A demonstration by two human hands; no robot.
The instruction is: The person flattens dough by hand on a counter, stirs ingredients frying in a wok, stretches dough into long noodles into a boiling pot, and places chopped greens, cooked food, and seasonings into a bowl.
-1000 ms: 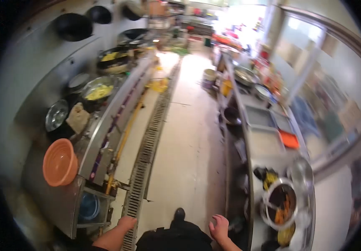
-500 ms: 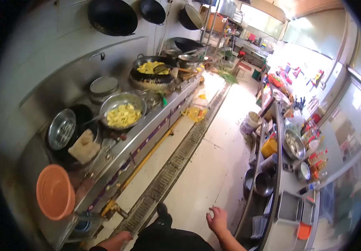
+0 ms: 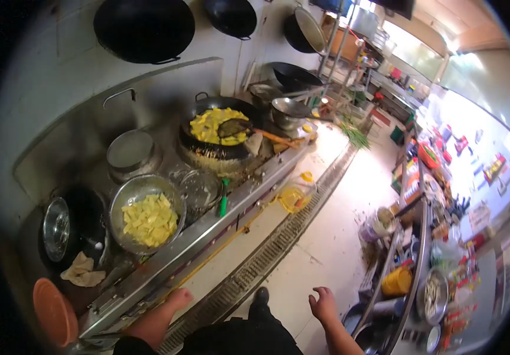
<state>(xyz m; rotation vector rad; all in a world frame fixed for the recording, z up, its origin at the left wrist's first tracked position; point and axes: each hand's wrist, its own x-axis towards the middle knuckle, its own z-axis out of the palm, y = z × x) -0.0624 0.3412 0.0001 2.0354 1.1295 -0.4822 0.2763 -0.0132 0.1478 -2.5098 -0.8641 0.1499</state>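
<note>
My left hand hangs low beside the front edge of the steel stove counter, its fingers curled together; whether anything is in them does not show. My right hand is over the floor with fingers apart, holding nothing. On the counter, a steel bowl holds yellow-green cut pieces. Behind it a black wok holds yellow pieces, with a dark ladle resting in it. A green-handled tool lies near the counter edge.
An orange basin stands at the near left. A floor drain runs along the counter. A yellow oil jug is on the floor. Shelves with a yellow container line the right; woks hang on the wall.
The view has turned left and come closer to the stove, so the bowl and wok appear larger. Both hands remain low, the right one still spread.
</note>
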